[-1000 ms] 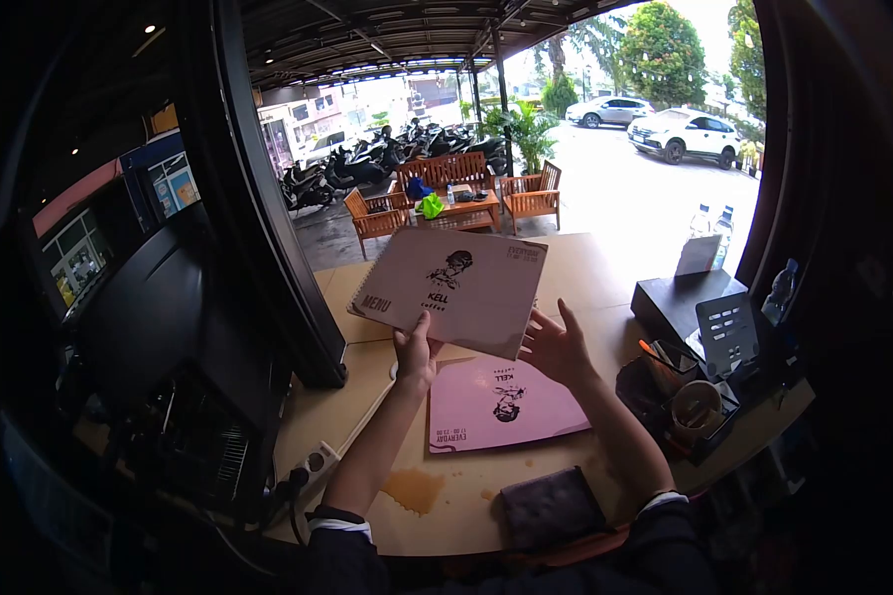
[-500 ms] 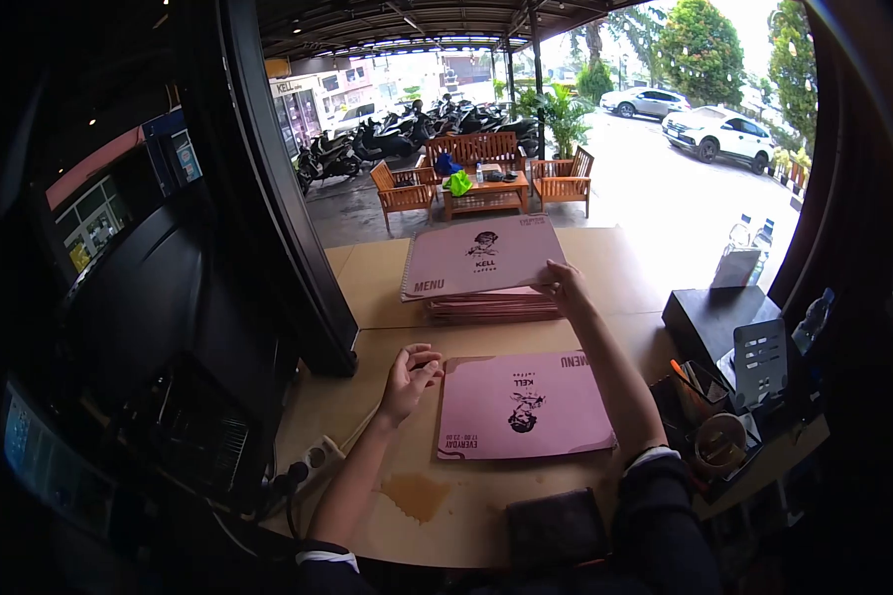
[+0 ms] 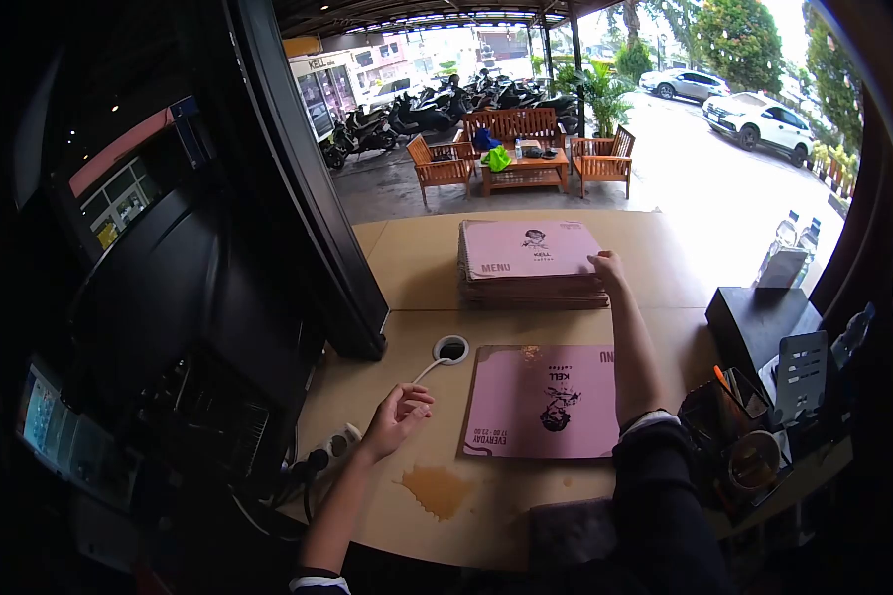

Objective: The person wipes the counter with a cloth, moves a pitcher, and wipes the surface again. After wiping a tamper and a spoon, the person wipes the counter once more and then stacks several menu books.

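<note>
A spiral-bound pink menu (image 3: 533, 248) with a printed portrait lies on top of a stack of menus (image 3: 536, 294) at the far side of the counter. My right hand (image 3: 607, 270) is closed on that top menu's right edge, thumb above it. Closer to me, a second pink menu (image 3: 540, 403) lies flat and upside down from my side, its right part hidden under my right forearm. My left hand (image 3: 397, 420) hovers left of this menu, fingers loosely curled and holding nothing.
A round cable hole (image 3: 451, 350) with a white cord is near my left hand, and a power strip (image 3: 342, 441) sits further left. A brown stain (image 3: 435, 490) marks the counter. At right stand a black box (image 3: 761, 322) and a pen holder (image 3: 721, 395); a dark wallet-like object (image 3: 571, 531) is in front.
The menu in my right hand has come down from above the stack to rest on it. My left hand has drawn back from the nearer menu's edge. The whole view has shifted.
</note>
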### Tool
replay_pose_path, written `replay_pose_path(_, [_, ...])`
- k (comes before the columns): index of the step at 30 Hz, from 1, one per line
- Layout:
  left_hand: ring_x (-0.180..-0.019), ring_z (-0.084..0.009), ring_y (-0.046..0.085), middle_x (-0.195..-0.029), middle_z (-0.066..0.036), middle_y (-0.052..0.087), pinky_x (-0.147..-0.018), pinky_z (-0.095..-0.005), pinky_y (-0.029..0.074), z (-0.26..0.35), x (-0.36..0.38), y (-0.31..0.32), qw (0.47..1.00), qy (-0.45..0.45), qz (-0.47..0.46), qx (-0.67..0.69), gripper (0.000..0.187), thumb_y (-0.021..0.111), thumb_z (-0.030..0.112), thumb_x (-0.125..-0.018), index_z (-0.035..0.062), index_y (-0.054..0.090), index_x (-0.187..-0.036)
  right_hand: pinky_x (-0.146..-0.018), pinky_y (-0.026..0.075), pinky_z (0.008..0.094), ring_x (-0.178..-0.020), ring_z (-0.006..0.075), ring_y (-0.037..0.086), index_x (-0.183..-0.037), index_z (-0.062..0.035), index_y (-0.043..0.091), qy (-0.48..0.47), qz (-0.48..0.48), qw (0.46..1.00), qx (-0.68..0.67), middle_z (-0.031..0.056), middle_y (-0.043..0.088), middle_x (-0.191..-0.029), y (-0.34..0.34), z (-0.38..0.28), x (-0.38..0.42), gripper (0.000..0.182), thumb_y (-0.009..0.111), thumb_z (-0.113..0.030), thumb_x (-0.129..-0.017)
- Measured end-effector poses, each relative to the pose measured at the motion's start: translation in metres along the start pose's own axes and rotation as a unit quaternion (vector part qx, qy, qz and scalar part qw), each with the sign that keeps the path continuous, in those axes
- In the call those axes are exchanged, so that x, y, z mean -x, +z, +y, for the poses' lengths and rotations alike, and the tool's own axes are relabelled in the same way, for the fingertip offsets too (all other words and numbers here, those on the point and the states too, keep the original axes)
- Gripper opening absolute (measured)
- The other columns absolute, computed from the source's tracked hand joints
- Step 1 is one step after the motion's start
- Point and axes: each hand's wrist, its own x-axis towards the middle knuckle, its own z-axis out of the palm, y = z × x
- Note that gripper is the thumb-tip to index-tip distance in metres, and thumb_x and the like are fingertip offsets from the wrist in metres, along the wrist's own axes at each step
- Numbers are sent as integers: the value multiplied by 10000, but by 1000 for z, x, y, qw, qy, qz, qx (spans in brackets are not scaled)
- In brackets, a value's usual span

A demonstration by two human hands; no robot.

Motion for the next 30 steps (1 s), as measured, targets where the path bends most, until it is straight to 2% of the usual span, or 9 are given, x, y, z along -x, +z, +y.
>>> replay_pose_path(6, [-859, -142, 594, -1014, -83, 572, -783, -276, 479, 6, -14, 20, 999, 12, -42, 4, 259, 541, 110, -867, 29, 448, -1095, -635, 515, 377, -858, 276, 615, -1251, -10, 444, -69, -86, 984, 137, 187, 589, -1054, -4, -8, 13, 599, 648, -209, -725])
replay_pose_path(10, [-876, -144, 589, -1025, -84, 569, -789, -283, 479, 10, -23, 37, 998, 16, -62, -1, 259, 541, 108, -867, 31, 452, -1098, -1067, 217, 408, -1316, 343, 213, -1326, -17, 335, -96, -134, 892, 421, 271, 147, -1415, -17, -51, 67, 784, 668, -347, -698])
replay_pose_path(15, [-907, -170, 578, -1062, -84, 561, -780, -300, 479, 6, -32, 53, 996, 56, -31, -58, 315, 583, 146, -844, 36, 461, -1114, -1047, 271, 415, -1291, 334, 281, -1316, -21, 350, -111, -136, 883, 435, 274, 201, -1398, -41, -53, 110, 725, 625, -339, -726])
replay_pose_path(17, [-962, -221, 557, -1089, -133, 542, -817, -339, 468, -11, -43, 57, 993, 71, 18, -96, 422, 635, 153, -794, 25, 441, -1146, -1006, 343, 402, -1249, 318, 361, -1299, -19, 372, -83, -171, 845, 500, 249, 329, -1350, -55, -54, 135, 690, 607, -334, -731])
replay_pose_path(19, [-980, -238, 544, -1094, -163, 533, -855, -351, 448, -25, -57, 63, 985, 92, 35, -139, 471, 644, 161, -781, 2, 420, -1163, -915, 441, 378, -1120, 269, 516, -1248, -96, 472, -62, -192, 806, 556, 118, 533, -1217, -72, -59, 178, 593, 604, -332, -720])
replay_pose_path(21, [-1053, -278, 519, -1155, -198, 508, -909, -359, 415, -33, -64, 70, 985, 81, 15, -154, 555, 655, 202, -774, -15, 382, -1206, -901, 451, 373, -1106, 243, 532, -1201, -147, 535, 29, -187, 727, 660, 89, 536, -1222, -82, -49, 198, 525, 601, -365, -727])
replay_pose_path(23, [-1140, -323, 467, -1227, -233, 462, -956, -377, 380, -34, -70, 79, 985, 53, -41, -161, 664, 659, 268, -766, -10, 324, -1267, -893, 455, 371, -1117, 230, 526, -1179, -143, 559, 53, -183, 711, 677, 83, 535, -1224, -96, -39, 217, 525, 591, -427, -739])
replay_pose_path(24, [-1222, -313, 393, -1295, -249, 393, -1003, -377, 323, -22, -66, 83, 973, 25, -62, -220, 718, 642, 278, -791, 2, 244, -1320, -907, 447, 375, -1120, 239, 521, -1190, -139, 550, 33, -202, 715, 668, 75, 534, -1226, -105, -32, 223, 554, 575, -476, -752])
replay_pose_path(30, [-1192, -357, 413, -1285, -263, 396, -997, -388, 334, -13, -61, 91, 967, 45, -43, -249, 745, 642, 337, -768, -15, 268, -1308, -901, 442, 398, -1082, 253, 540, -1125, -68, 584, 53, -153, 823, 544, 105, 574, -1156, -124, -17, 253, 569, 588, -494, -749])
